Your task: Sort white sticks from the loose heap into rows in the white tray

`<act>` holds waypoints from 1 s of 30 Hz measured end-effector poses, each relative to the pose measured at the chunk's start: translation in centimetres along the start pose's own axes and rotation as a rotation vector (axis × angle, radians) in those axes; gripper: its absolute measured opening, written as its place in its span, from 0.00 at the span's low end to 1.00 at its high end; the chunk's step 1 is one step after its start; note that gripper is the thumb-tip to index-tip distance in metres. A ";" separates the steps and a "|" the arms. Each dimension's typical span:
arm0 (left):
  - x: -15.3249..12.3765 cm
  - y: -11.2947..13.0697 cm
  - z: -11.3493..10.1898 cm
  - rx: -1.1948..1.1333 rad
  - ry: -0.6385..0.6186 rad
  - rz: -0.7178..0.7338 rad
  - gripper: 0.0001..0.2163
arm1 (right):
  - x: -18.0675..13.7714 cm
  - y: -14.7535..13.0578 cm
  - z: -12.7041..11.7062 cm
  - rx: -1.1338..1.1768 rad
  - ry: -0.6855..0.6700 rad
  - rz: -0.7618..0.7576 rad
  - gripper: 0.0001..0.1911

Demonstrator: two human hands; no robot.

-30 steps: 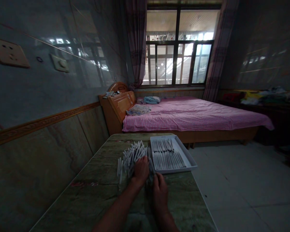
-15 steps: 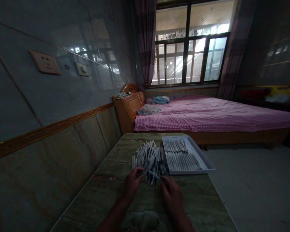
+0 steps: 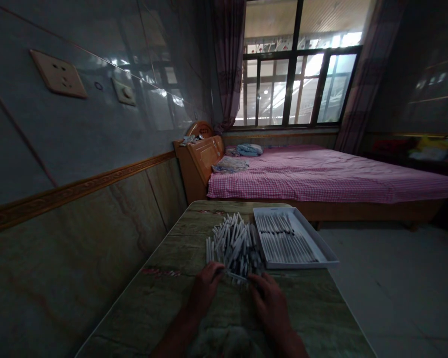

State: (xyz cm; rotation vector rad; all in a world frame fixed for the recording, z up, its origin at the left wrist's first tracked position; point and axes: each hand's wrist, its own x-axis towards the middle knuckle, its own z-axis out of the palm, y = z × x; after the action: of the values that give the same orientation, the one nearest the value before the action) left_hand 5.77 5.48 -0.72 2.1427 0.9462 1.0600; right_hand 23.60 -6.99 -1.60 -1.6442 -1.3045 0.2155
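Note:
A heap of several thin white sticks [image 3: 233, 241] lies on a greenish marbled table [image 3: 164, 308]. To its right a shallow white tray [image 3: 330, 258] holds more sticks laid side by side. My left hand [image 3: 206, 288] and my right hand [image 3: 271, 301] rest at the near edge of the heap. Between them they pinch one white stick [image 3: 236, 275], the left fingers at its left end, the right fingers at its right end. The dim light hides finer detail of the fingers.
The table stands against a tiled wall [image 3: 78, 149] on the left, with a socket plate [image 3: 57, 74] high up. Beyond the table is a bed with a pink checked cover [image 3: 321, 174] and a wooden headboard [image 3: 199, 159]. A window [image 3: 294, 84] is at the back. Tiled floor [image 3: 403, 298] lies to the right.
My left hand has drawn back off the top of the heap. Both hands have come away from the pile with one stick held between them. The view has shifted left and slightly down.

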 end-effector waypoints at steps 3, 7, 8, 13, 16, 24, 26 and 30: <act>0.1 -0.1 -0.2 -0.012 -0.050 0.033 0.06 | 0.0 -0.1 -0.1 0.011 -0.011 0.003 0.15; 0.3 -0.3 -0.4 0.002 -0.058 0.015 0.06 | 0.0 0.0 -0.2 0.035 0.011 0.000 0.15; 0.3 -0.4 -0.4 0.006 -0.064 0.007 0.06 | 0.0 0.0 -0.2 0.034 0.012 -0.001 0.15; 0.1 -0.3 -0.5 -0.009 -0.143 0.029 0.07 | -0.1 0.0 -0.2 -0.017 -0.006 -0.006 0.15; 0.1 -0.3 -0.7 -0.009 -0.191 0.058 0.07 | -0.2 -0.2 -0.3 -0.050 -0.036 -0.040 0.15; -0.3 -0.4 -1.3 0.006 -0.264 0.146 0.08 | -0.6 0.0 -0.4 -0.061 -0.074 -0.188 0.17; -0.4 -0.2 -1.3 0.014 -0.263 0.186 0.08 | -0.6 0.0 -0.5 -0.051 -0.091 -0.156 0.16; -0.8 0.0 -1.2 0.031 -0.227 0.263 0.09 | -0.7 -0.3 -0.7 0.032 -0.143 -0.049 0.13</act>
State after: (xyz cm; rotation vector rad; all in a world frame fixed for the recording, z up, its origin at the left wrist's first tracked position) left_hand 4.44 5.06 -0.37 2.3997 0.5911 0.8988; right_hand 23.62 -7.95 -1.32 -1.5915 -1.4393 0.3280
